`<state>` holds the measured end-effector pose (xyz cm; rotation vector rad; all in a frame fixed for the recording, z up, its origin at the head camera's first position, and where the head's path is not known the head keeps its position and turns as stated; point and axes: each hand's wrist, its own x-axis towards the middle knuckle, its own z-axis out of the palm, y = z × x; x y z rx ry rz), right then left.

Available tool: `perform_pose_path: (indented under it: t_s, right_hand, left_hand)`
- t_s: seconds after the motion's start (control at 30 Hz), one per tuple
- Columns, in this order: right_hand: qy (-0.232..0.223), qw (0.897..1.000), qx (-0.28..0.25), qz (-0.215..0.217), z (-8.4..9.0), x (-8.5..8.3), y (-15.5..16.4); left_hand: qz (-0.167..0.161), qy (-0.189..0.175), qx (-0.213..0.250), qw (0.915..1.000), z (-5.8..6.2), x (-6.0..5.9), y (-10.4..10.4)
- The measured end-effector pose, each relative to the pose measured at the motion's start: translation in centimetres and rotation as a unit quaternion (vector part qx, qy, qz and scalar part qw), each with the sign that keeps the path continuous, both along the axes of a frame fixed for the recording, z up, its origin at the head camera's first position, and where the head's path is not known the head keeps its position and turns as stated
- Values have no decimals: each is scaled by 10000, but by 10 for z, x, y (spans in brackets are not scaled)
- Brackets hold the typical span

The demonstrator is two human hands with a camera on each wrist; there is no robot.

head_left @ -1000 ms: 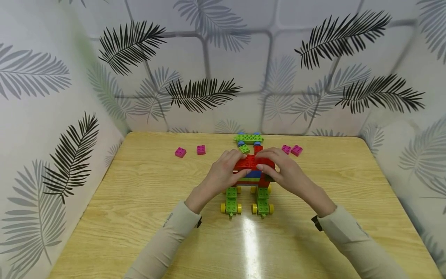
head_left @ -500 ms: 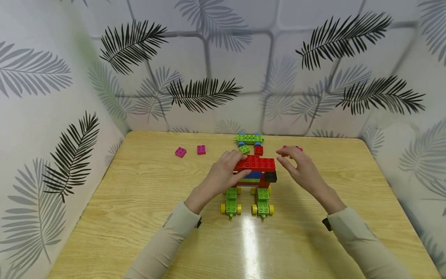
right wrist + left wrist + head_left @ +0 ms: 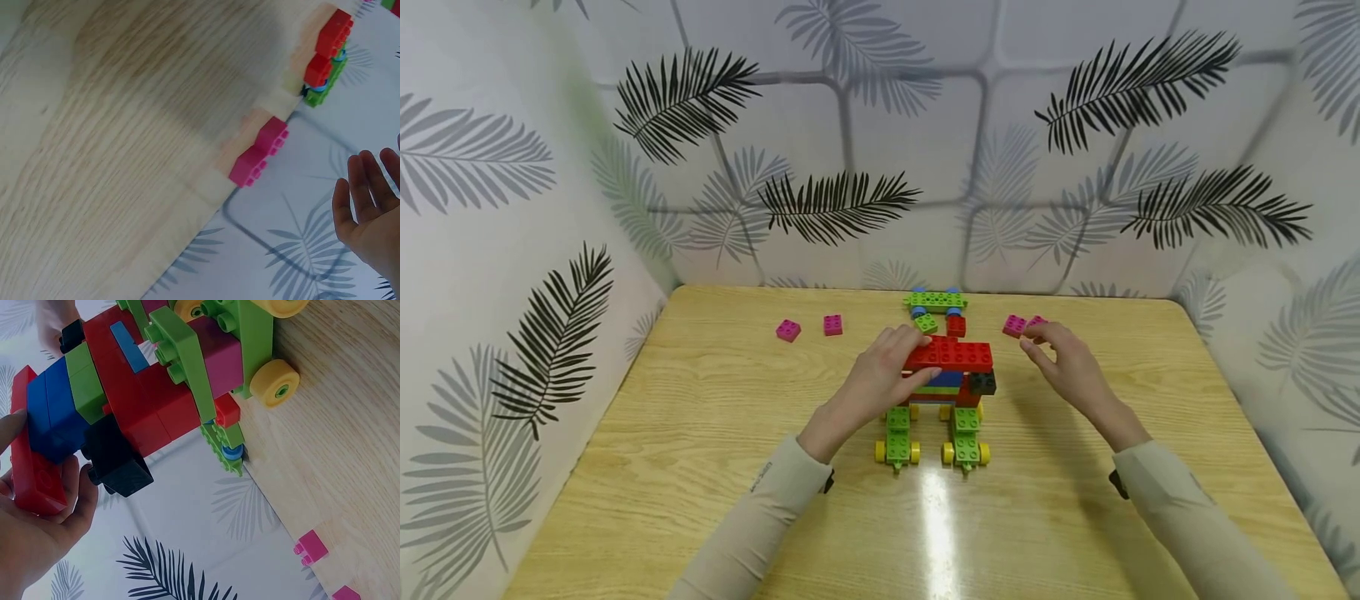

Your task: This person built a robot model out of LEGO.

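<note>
A toy-brick vehicle stands mid-table. It has red bricks [image 3: 966, 356] on top, blue bricks [image 3: 51, 412] and green layers below, a black brick [image 3: 114, 456] at each end and green wheeled bases [image 3: 898, 442] with yellow wheels. My left hand [image 3: 876, 371] grips the left end of the red top, thumb on the near side and fingers beyond it. To the right of the vehicle, my right hand [image 3: 1067, 367] is in the air with relaxed fingers, holding nothing. Its fingertips overlap one of two magenta bricks [image 3: 1015, 325] in the head view.
Behind the vehicle stand a green wheeled base [image 3: 936, 300] with blue wheels, a small green brick [image 3: 926, 324] and a red brick [image 3: 956, 326]. Two more magenta bricks [image 3: 832, 325] lie at the back left. A leaf-patterned wall borders the table [image 3: 715, 400].
My right hand has let go of the red top and moved right toward the magenta bricks, uncovering the vehicle's right end. The left hand keeps its grip in place.
</note>
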<state>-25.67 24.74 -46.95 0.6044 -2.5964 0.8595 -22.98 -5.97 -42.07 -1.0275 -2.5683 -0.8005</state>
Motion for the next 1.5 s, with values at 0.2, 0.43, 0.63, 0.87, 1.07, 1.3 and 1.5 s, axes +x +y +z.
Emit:
perform_pose_path:
  t_s: [0.2,0.43,0.63,0.87,1.07,1.3,1.5]
  right_hand:
    - [-68,9991,108,-392,-3,-5,9]
    - [-473,9964,215,-675,-2,-12,14]
    - [-750,9930,532,-741,-2,-26,10]
    - [-805,9902,792,-828,-12,-41,8]
    - [-893,9854,1152,-875,-16,-51,4]
    - [-760,9847,1326,-840,-16,-57,-4]
    - [-865,9847,1294,-787,-15,-58,-9]
  left_hand:
    - [2,-15,-89,10000,1,0,1]
    - [0,-22,-67,10000,0,0,0]
    - [-14,-182,-101,9998,3,0,-2]
    - [-64,-273,-149,9995,4,1,-2]
    - [-83,-202,-89,9997,3,1,-4]
    - [-88,-186,-96,9997,3,1,-4]
    - [-68,-125,-138,9998,2,1,-5]
